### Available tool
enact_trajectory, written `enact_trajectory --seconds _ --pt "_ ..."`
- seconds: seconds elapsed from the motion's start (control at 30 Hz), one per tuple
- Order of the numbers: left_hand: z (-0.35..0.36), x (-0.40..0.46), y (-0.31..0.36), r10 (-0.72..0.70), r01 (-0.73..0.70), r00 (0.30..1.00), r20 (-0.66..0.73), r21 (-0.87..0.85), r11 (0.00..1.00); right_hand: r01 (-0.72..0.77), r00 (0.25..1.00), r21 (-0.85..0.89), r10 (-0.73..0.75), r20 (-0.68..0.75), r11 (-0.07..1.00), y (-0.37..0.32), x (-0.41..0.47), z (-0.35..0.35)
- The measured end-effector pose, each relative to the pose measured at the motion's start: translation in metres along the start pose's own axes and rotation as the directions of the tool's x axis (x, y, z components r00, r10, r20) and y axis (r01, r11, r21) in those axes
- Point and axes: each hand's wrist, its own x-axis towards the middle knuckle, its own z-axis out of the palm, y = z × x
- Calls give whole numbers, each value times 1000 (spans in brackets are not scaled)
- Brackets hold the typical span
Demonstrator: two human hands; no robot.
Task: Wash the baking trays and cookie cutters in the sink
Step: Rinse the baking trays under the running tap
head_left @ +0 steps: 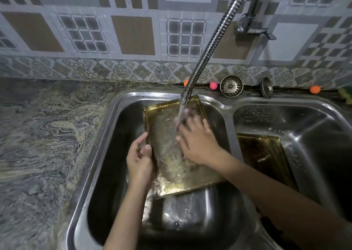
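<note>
2 hands on 1 gold tray (171, 154) tilted in left basin of sink (114, 105), long axis running away toward wall, far end under tap (209, 45) stream. Left hand (140, 158) grip pinches tray's left rim; right hand (198, 141) flat, fingers spread, rubbing wet inside. More trays (264, 158) wait in right basin. No cookie cutters in view.

Single wide-angle head view, looking forward and steeply down, close over a double sink (226, 105); tiled wall (133, 34) straight ahead at top, both forearms entering from the bottom edge.
</note>
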Motion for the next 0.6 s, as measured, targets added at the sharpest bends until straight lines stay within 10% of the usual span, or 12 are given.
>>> enact_trajectory --seconds 0.1,0.27,0.43,0.6 --pt "8 -9 9 63 -63 998 7 -8 998 -107 994 51 108 -22 993 -11 14 -3" --pt "-10 1 17 54 -56 998 -34 -47 997 288 956 37 -289 52 957 -11 -30 10" --pt "15 -20 19 97 -95 993 72 -39 995 -103 993 60 106 -48 993 -11 6 -5" --pt "5 -13 23 25 -27 1000 -16 -181 983 388 922 0 -388 14 922 -31 -27 -6"
